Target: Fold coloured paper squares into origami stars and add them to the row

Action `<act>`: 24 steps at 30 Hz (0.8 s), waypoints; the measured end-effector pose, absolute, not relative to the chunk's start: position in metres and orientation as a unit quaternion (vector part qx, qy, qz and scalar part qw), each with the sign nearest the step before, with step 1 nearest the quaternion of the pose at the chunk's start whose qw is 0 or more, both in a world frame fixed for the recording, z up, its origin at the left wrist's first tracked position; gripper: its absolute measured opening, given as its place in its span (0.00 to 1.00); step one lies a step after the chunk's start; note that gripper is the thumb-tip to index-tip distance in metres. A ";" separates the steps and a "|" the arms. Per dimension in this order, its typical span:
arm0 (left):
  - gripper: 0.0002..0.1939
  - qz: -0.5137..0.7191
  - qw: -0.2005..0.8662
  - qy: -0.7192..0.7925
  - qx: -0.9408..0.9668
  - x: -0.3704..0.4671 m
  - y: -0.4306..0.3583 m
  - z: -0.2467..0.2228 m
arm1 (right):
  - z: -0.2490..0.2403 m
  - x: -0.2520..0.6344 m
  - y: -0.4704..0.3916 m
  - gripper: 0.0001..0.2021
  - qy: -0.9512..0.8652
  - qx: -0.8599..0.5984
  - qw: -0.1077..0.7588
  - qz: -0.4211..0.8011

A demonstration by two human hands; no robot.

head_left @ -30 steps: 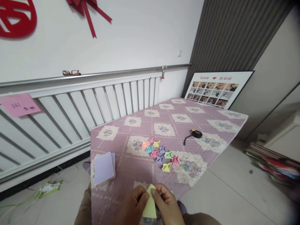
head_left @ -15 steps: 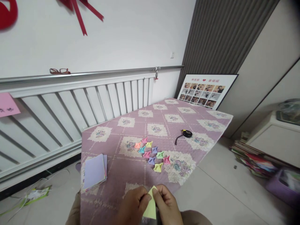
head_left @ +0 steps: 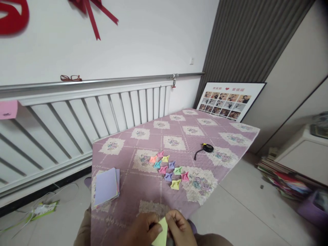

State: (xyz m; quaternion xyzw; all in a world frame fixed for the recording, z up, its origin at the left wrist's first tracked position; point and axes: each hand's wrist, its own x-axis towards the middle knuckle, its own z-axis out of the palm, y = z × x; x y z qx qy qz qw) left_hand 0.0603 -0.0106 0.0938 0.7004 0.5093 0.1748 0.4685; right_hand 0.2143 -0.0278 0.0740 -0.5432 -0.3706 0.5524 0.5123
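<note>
A folded piece of yellow paper [head_left: 161,234] is pinched between both hands at the bottom of the view, over the near edge of the table. My left hand [head_left: 145,229] grips its left side between thumb and curled fingers. On its right upper edge, my right hand [head_left: 179,227] holds it by thumb and fingertips. Beyond the hands lie several small folded paper shapes in pink, blue, green, purple and orange, with a yellow folded shape [head_left: 175,185] nearest. A stack of coloured paper sheets [head_left: 106,186], lilac on top, rests at the table's left.
A black tape measure [head_left: 207,148] with a strap lies on the floral purple tablecloth [head_left: 128,205]. Behind the table are a white radiator [head_left: 102,112], glasses [head_left: 71,78] on a pipe, and a framed photo board [head_left: 228,102]. Piled papers [head_left: 282,179] are at the right.
The view has shifted a little, so the table and its items appear slightly further right. Both hands and the yellow paper sit lower in the picture, still held together.
</note>
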 end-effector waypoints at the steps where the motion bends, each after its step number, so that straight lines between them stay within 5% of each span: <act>1: 0.07 0.164 0.476 0.508 0.698 0.057 -0.012 0.096 | 0.070 0.213 -0.028 0.29 -0.365 -0.535 0.500 0.575; 12: 0.09 0.110 0.457 0.548 0.691 0.008 -0.011 0.069 | 0.016 0.177 -0.037 0.25 -0.344 -0.556 0.439 0.616; 24: 0.10 0.054 0.385 0.497 0.776 -0.027 0.071 0.035 | 0.011 0.159 -0.017 0.13 -0.604 -0.614 0.346 0.372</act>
